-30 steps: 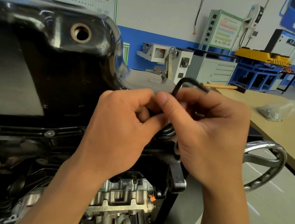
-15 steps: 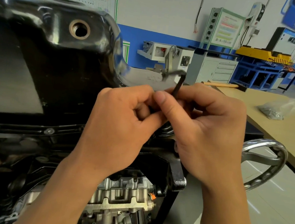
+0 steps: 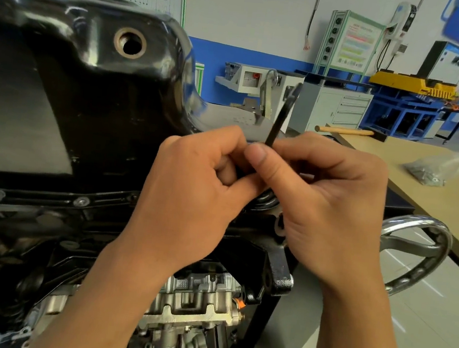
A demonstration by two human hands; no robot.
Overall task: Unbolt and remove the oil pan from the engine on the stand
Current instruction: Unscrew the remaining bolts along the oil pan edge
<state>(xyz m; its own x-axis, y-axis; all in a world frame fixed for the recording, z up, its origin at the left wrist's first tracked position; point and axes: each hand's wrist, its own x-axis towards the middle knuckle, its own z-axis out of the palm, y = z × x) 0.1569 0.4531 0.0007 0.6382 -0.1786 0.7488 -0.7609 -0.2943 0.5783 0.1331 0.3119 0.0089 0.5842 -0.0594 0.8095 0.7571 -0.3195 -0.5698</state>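
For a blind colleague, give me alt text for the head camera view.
The left hand and right hand together pinch a black hex key beside the black oil pan atop the engine; a chrome handwheel sits right.

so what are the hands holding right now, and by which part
A black hex key, pinched low on its shaft by the right hand; its top sticks up free. The left hand curls in at the same spot, grip hidden.
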